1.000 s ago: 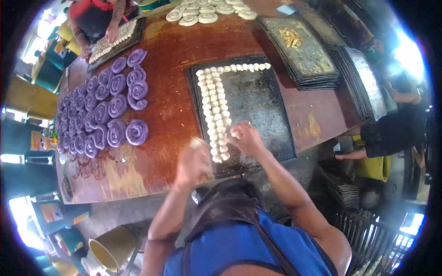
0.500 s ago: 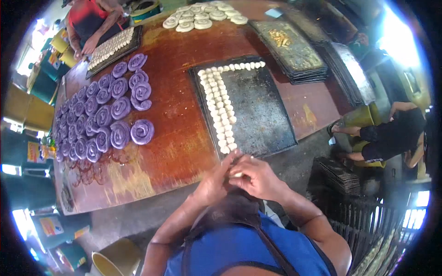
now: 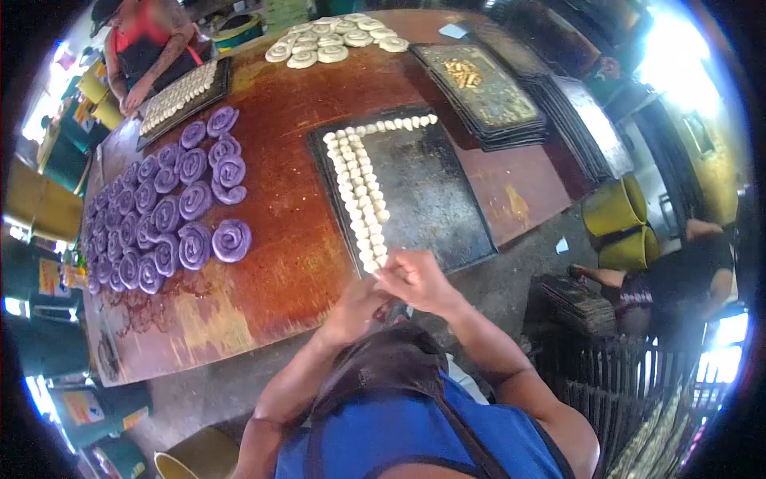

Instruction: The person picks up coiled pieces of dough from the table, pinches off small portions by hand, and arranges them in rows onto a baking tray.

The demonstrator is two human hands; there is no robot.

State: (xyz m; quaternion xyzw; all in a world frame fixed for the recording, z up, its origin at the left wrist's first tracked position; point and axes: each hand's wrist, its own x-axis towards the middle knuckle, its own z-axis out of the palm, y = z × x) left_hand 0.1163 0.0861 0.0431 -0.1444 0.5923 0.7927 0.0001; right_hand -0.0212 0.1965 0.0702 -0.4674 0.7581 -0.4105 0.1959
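My right hand is closed, its fingers curled at the near end of a dark baking tray. What it holds, if anything, is hidden. Against it, on the left, my left hand is smeared by motion, and its fingers cannot be made out. Small pale dough balls form close rows down the tray's left side, with one line along its far edge. The rest of the tray's dark surface is bare.
Purple dough coils cover the left of the wooden table; pale coils lie at the back. Stacked trays stand at the right. A co-worker handles a filled tray. Another person bends near yellow buckets.
My hands have shifted slightly left, and my right hand has moved up over the tray's near edge. The view has shifted a little. The person at the right has bent lower, away from the buckets.
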